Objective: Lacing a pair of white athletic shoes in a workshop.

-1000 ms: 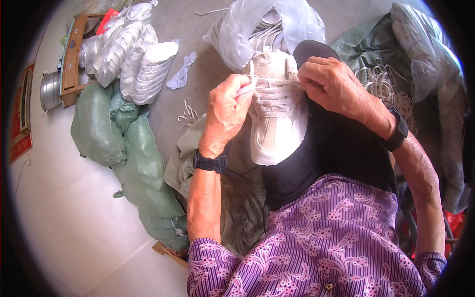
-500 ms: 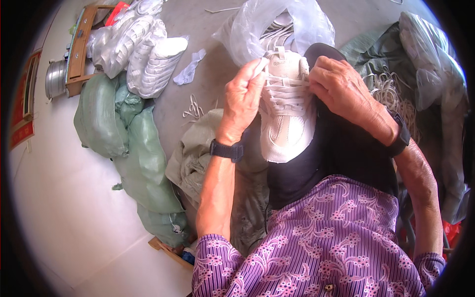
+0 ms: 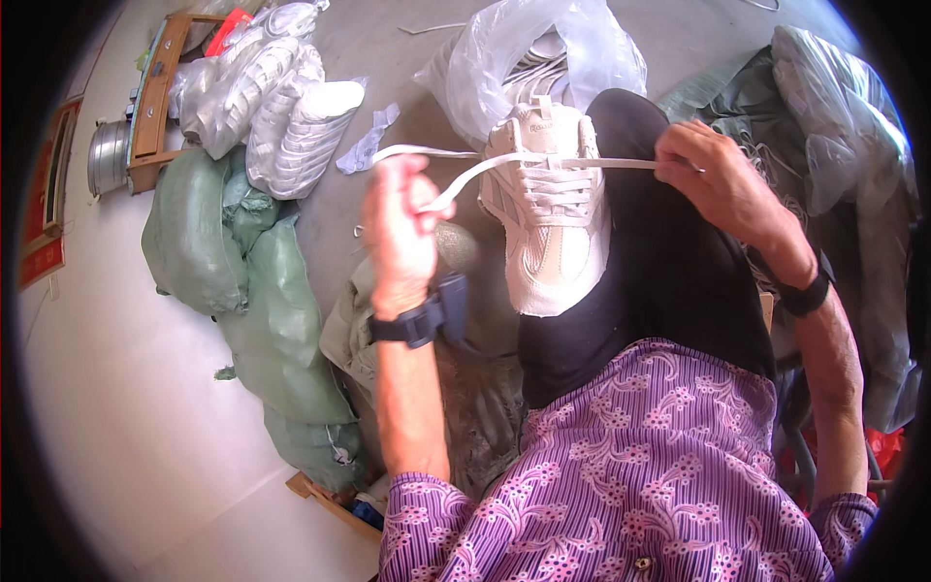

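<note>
A cream-white shoe upper (image 3: 555, 238) lies across my lap on dark cloth, toe end toward me and tongue away. White lace crosses its front in several rows. My left hand (image 3: 401, 228) is off to the left of the upper, closed on the flat white shoelace (image 3: 485, 171), which loops between the hand and the top row of holes. To the right, my right hand (image 3: 722, 179) pinches the other stretch of lace, drawn out straight and level from the upper. Both wrists wear black straps.
Beyond the upper, a clear plastic bag (image 3: 470, 73) holds more white pieces. Stacked white shoe uppers (image 3: 301, 136) lie at the far left beside green sacks (image 3: 281, 301). A bundle of laces (image 3: 790, 179) hangs at the right, near a plastic-wrapped heap (image 3: 834, 126).
Both hands have moved apart from the upper, the left to the left and the right to the right. Lace now stretches out on both sides.
</note>
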The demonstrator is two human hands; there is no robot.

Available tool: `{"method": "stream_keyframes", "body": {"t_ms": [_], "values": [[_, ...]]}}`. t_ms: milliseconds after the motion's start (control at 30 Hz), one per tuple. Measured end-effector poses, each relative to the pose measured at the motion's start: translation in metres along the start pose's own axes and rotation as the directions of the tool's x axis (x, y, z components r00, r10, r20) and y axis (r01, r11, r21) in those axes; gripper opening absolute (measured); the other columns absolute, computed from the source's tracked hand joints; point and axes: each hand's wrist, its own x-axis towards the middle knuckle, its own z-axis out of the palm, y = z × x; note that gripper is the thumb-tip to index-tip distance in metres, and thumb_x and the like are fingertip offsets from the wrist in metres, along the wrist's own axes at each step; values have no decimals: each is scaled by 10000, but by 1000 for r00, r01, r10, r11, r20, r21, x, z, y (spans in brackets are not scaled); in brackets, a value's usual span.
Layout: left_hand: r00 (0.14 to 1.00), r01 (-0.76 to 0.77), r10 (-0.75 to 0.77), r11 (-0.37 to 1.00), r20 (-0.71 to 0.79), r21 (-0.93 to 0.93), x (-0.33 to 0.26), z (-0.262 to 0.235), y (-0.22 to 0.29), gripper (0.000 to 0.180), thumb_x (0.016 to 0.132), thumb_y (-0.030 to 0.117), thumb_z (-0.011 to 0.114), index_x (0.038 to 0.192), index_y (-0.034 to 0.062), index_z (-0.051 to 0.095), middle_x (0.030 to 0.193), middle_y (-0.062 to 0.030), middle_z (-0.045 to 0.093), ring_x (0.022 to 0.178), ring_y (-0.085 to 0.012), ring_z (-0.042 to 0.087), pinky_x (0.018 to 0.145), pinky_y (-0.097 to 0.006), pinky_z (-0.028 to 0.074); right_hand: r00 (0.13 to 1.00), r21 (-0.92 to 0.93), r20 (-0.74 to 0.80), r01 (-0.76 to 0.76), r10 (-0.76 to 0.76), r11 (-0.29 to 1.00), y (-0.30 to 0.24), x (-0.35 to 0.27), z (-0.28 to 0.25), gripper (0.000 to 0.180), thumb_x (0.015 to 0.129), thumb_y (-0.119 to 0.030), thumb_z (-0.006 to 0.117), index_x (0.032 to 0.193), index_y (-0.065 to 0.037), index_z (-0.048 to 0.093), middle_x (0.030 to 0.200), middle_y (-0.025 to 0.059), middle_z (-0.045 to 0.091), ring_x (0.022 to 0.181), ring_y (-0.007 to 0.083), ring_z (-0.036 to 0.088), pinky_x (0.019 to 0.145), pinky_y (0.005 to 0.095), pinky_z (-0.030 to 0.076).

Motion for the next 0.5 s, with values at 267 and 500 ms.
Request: {"method": "stream_keyframes", "body": {"t_ms": [267,500], "values": [[957,5,-65,979,-283,-206,-48,-125,81,323,962,370,493,1068,78,584,773,-5,565,557,-127,440,648,-348,402,771,5,69,-635,634,772,45,-102,-85,129,877,-135,558,870,-7,560,686,15,496,619,105,441,583,266,391],[935,36,-86,988,-344,-148,-76,-171,112,321,972,352,477,1074,65,577,633,16,430,500,-124,362,588,-318,335,577,-210,-299,-816,760,538,117,-222,-135,184,915,-194,569,932,-12,587,703,-19,493,645,74,403,591,245,374]]}}
